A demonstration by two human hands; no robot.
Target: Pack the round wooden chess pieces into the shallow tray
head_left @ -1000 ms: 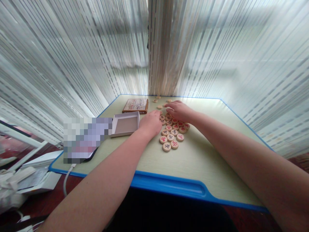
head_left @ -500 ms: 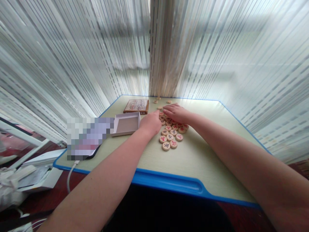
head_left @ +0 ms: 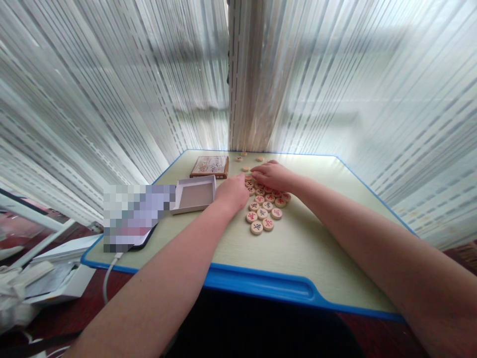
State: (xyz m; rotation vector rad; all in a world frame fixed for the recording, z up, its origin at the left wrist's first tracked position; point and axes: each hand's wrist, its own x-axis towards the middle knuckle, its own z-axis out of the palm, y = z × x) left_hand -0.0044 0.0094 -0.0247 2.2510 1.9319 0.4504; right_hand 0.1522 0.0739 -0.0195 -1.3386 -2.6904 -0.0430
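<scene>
Round wooden Chinese chess pieces [head_left: 262, 213] with red and dark characters lie face up in a close cluster on the table [head_left: 313, 238]. At the cluster's left edge is my left hand [head_left: 233, 192], its fingers curled in beside the pieces. Their tips are mostly hidden, so what they hold, if anything, does not show. My right hand [head_left: 275, 175] reaches over the far side of the cluster, fingers stretched out and pointing left. It covers some of the pieces. One plain-looking piece [head_left: 246, 169] lies just beyond both hands.
Left of my left hand sits an open white box tray [head_left: 194, 209], with a patterned box lid [head_left: 209, 166] behind it. A blurred-out phone [head_left: 141, 219] with a white cable [head_left: 108, 278] lies further left. Several loose pieces [head_left: 239, 159] are near the far edge, by the curtains [head_left: 257, 74].
The view has shifted slightly. Both hands stay almost in place at the cluster, and the pieces in front look the same.
</scene>
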